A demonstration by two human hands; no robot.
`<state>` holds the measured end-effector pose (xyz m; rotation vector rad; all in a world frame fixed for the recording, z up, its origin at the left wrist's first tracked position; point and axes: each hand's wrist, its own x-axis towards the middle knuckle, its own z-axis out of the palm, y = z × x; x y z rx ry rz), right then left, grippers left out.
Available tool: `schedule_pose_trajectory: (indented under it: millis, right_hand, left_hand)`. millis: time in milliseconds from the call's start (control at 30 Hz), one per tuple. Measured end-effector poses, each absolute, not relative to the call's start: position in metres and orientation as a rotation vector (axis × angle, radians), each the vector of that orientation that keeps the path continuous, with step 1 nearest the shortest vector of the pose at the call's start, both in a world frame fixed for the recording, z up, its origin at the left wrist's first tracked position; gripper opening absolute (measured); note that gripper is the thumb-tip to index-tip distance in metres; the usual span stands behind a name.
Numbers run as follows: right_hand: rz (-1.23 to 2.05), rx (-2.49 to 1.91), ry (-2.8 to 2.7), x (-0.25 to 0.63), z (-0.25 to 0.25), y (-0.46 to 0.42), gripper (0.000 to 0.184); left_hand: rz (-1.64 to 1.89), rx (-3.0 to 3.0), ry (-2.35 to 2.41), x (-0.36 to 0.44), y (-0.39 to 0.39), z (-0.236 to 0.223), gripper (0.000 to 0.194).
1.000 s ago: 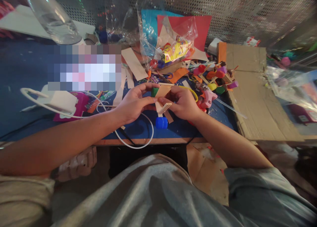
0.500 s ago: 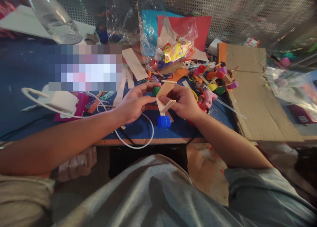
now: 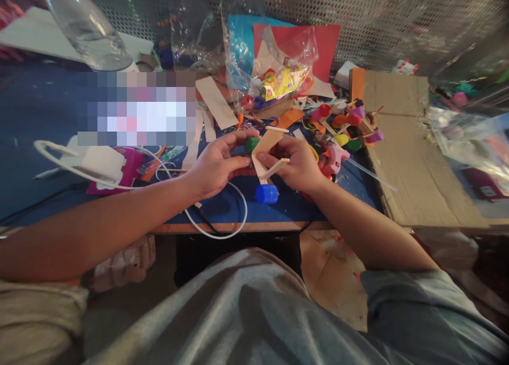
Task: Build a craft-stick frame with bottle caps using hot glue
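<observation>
Fingers of my left hand (image 3: 217, 163) curl around a green bottle cap (image 3: 251, 145), index finger above it and thumb below. A small craft model (image 3: 269, 141) of tan card and wooden sticks is gripped by my right hand (image 3: 298, 161), whose thumb presses on the card. Several light sticks (image 3: 277, 167) jut from the model toward me. At its lower end is a blue bottle cap (image 3: 266, 194), just above the blue table. The green cap sits against the model's left side; whether it is fixed there I cannot tell. My right fingers are partly hidden behind the card.
A white cable (image 3: 245, 211) loops near the table's front edge. Left stand a magenta-and-white box (image 3: 126, 168) and a clear bottle (image 3: 93, 41). Coloured caps and scraps (image 3: 353, 123) pile up at right, beside a cardboard sheet (image 3: 413, 158). Behind lies a plastic bag (image 3: 278, 78).
The model has shifted slightly right and turned a little, its blue cap moving right and slightly up. More of the green cap shows. Both hands keep nearly the same place.
</observation>
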<state>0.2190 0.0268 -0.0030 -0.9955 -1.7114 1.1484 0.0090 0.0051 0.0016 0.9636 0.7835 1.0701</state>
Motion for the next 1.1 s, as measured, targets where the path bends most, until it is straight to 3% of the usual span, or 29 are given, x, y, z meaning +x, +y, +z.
schedule_pose_trajectory:
  millis: [233,700,1100]
  right_hand:
    - [1.111,-0.985,-1.74,0.219,-0.006,0.028,0.063]
    - [1.16,-0.96,-1.744,0.222,-0.012,0.026,0.052]
    - [0.952,-0.949,-1.887,0.222,-0.01,0.021,0.043]
  left_hand:
    - [1.074,0.922,0.785,0.007,0.003,0.004,0.052]
    - [1.094,0.953,0.765,0.008,0.007,-0.005,0.056]
    - [1.083,0.975,0.807,0.009,0.005,-0.002,0.058]
